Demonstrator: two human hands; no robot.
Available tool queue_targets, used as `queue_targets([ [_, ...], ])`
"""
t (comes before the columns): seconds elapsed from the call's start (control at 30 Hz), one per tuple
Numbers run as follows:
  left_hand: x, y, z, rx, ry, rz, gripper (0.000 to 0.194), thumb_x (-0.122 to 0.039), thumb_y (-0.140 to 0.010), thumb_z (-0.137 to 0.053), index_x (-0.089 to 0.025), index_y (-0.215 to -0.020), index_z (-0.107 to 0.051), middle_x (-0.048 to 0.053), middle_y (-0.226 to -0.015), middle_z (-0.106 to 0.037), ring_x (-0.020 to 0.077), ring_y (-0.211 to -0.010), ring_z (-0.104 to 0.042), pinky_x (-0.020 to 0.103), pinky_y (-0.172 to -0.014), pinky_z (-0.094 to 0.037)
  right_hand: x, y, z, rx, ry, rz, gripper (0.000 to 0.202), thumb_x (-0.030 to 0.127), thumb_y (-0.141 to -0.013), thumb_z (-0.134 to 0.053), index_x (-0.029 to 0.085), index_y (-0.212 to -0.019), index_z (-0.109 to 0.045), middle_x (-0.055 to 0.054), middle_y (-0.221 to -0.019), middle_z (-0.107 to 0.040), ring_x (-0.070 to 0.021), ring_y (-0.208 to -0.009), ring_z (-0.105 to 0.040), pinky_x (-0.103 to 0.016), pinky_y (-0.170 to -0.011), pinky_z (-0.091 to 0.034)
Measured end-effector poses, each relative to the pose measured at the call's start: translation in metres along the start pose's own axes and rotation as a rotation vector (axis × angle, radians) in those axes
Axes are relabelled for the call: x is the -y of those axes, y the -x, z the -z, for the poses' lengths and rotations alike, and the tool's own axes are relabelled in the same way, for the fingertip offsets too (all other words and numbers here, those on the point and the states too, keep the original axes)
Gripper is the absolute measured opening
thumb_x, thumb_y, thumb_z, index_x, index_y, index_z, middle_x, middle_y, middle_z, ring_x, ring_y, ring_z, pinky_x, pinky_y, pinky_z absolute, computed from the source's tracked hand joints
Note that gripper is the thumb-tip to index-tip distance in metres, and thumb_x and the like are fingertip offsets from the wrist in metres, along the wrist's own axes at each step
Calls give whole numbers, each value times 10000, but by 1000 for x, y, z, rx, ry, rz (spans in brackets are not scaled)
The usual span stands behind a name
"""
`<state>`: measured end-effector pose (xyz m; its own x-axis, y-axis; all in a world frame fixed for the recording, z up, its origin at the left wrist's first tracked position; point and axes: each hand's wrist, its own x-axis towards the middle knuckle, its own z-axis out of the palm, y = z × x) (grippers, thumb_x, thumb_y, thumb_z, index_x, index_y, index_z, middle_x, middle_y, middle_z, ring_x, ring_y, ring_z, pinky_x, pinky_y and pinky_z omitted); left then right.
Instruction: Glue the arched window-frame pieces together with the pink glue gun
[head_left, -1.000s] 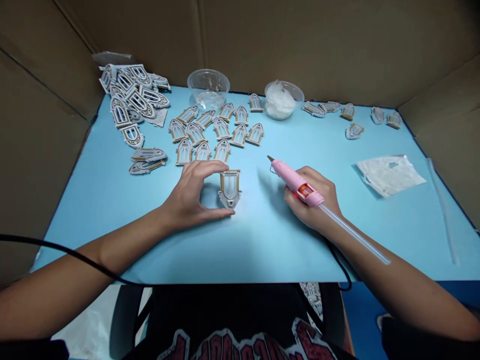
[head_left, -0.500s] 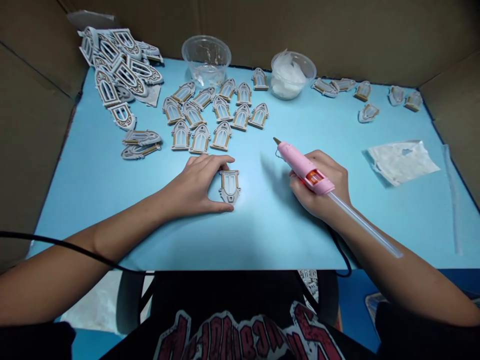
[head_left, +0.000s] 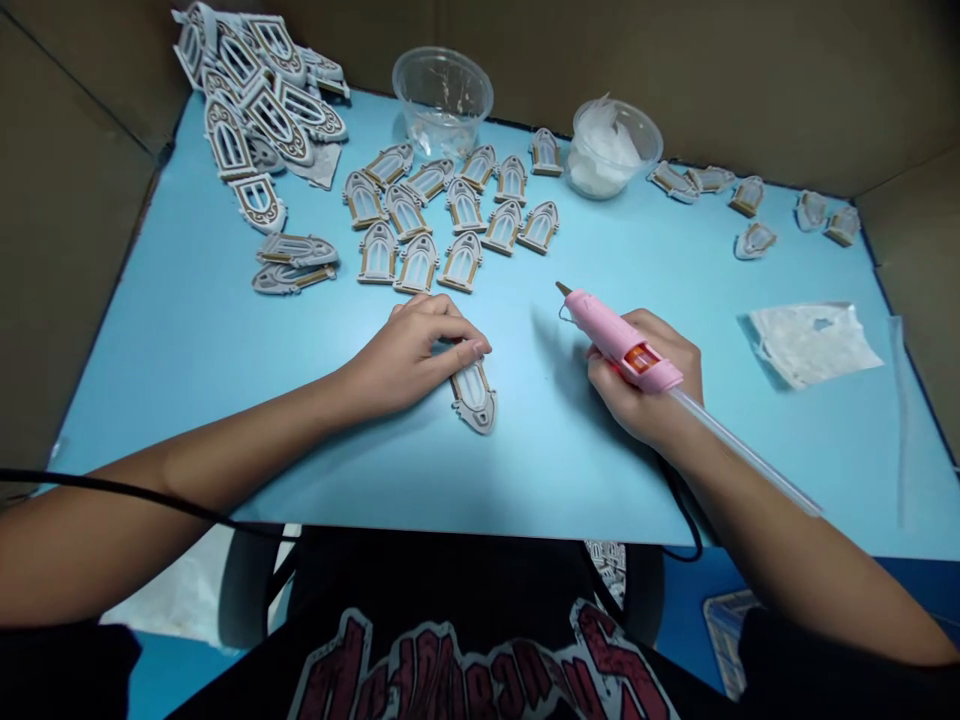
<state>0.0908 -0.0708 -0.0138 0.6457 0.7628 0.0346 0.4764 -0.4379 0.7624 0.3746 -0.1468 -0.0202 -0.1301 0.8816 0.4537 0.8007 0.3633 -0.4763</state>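
With thumb and fingers closed on its far end, my left hand [head_left: 435, 350] grips a small arched window piece [head_left: 475, 396], white-grey with gold edging. The piece's rounded end points toward me, slightly tilted, at the table's middle. In my right hand [head_left: 652, 380] is a pink glue gun [head_left: 622, 338], its fingers wrapped round the handle and its nozzle aimed to the upper left, above the table and apart from the window piece. A clear glue stick [head_left: 742, 448] juts from the gun's rear. Beyond my left hand, several similar window pieces [head_left: 418, 265] lie in a group.
A heap of larger window frames [head_left: 259, 110] is at the back left. Two clear tubs stand behind: one [head_left: 442, 90] with scraps, another [head_left: 600, 175] with white material. At right lie a plastic bag [head_left: 814, 345] and a loose glue stick [head_left: 900, 430]. Cardboard walls [head_left: 712, 80] enclose the table.
My left thumb has moved from the piece's near end to its far end, closing with the fingers there. The window piece has turned slightly. The glue gun stays in my right hand. The view has shifted.
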Motion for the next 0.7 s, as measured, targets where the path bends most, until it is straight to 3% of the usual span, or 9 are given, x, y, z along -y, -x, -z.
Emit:
queue_targets([
  [0.2,-1,3,18,-160,75,1,225,-354,-991,-575,-201,-934,-730,31,-847,-686,193,-800,-622,335,-778,-482,-3,-1,2,-21,-2,-5,154,128,-799,-642,278,-793,-611,-23,-807,-653,-219,-700,-646,-398,-648,-561],
  [0.3,1,3,29,-215,-35,59,280,-427,-1032,-529,-221,-878,-641,-11,-665,-577,166,-625,-534,313,-655,-408,-3,-1,3,-36,5,-23,143,130,-805,-638,272,-787,-629,-32,-829,-666,-223,-721,-657,-398,-666,-574],
  [0.4,2,4,33,-167,-269,52,351,-471,-1036,-517,-228,-790,-577,-14,-608,-479,170,-573,-482,314,-606,-316,-2,0,3,-74,-4,-49,150,128,-793,-639,268,-833,-674,-45,-897,-686,-228,-755,-670,-405,-688,-581],
  [0.5,5,5,31,-83,-463,51,286,-424,-1024,-498,-234,-861,-637,12,-688,-569,201,-629,-544,307,-616,-277,0,0,3,-84,-35,-63,172,127,-795,-629,265,-870,-699,-51,-923,-685,-237,-791,-681,-415,-707,-580],
  [0.6,7,3,34,-36,-511,80,220,-378,-993,-511,-250,-961,-686,21,-746,-646,216,-643,-565,308,-629,-283,2,0,3,-87,-49,-59,167,135,-805,-625,264,-878,-702,-55,-913,-687,-248,-805,-686,-425,-709,-582],
  [0.7,5,2,41,113,-438,67,206,-398,-919,-587,-239,-810,-662,-1,-630,-588,182,-557,-507,311,-602,-283,2,0,3,-92,-27,-59,151,148,-816,-632,265,-883,-701,-59,-912,-693,-253,-797,-688,-431,-692,-588],
])
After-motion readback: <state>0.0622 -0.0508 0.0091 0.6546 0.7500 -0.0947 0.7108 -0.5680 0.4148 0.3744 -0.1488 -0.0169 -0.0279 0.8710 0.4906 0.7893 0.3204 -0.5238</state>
